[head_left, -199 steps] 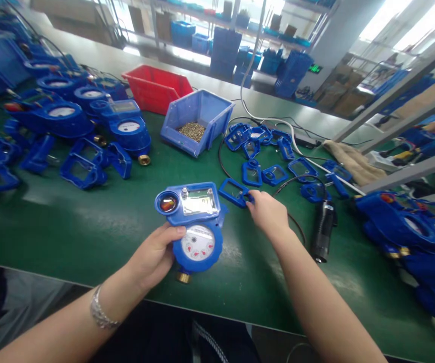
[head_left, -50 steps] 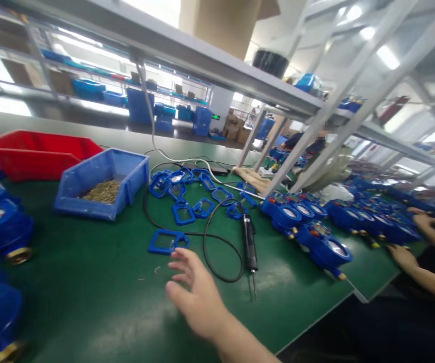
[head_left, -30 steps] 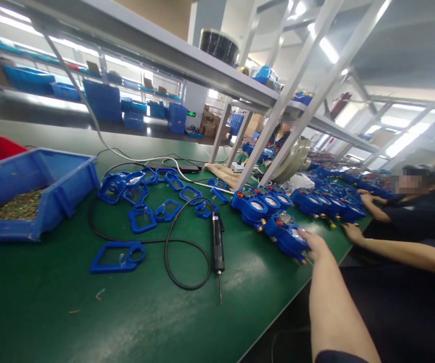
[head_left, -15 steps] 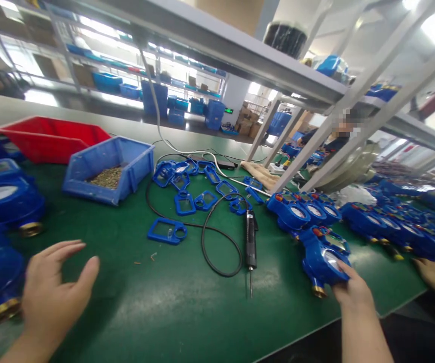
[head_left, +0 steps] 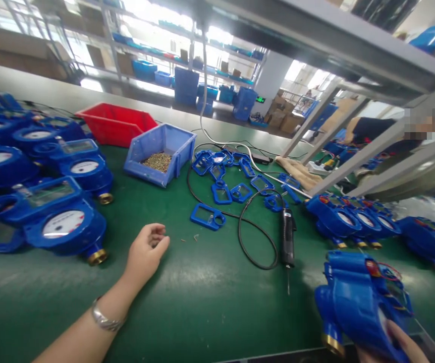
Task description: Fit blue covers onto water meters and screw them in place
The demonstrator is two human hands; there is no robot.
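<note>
My right hand (head_left: 399,348) grips a blue water meter (head_left: 357,307) from below at the lower right, lifted off the green table (head_left: 210,297), its brass fitting pointing down. Only a few of that hand's fingers show. My left hand (head_left: 145,252) hovers palm-up over the table's middle, fingers loosely curled with nothing in them, a bracelet on its wrist. It is nearest to a blue meter (head_left: 62,222) on its left and a loose blue cover frame (head_left: 208,217) further back.
Several blue meters (head_left: 32,151) crowd the left side and another row (head_left: 354,219) lies at the right. A black electric screwdriver (head_left: 287,237) with a looped cable lies in the middle. Behind stand a blue screw bin (head_left: 160,151), a red bin (head_left: 115,123) and scattered cover frames (head_left: 232,176).
My right hand has lifted the meter off the right-hand row and drawn it toward me. My left hand has moved forward and turned palm-up. The view has swung left.
</note>
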